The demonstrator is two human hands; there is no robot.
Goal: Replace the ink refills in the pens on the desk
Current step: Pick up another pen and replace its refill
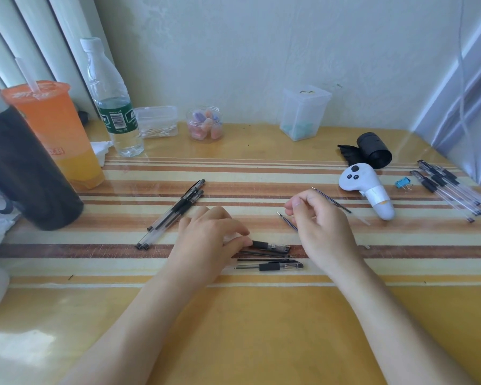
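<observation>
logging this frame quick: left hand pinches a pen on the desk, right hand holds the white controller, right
Not quite. In the head view the right hand holds thin refills, not the controller, which lies untouched on the desk to that hand's right. The left hand does pinch a pen on the desk.

Glossy striped desk cover (261,315); clear plastic pens (172,212) with matt black grips.
</observation>
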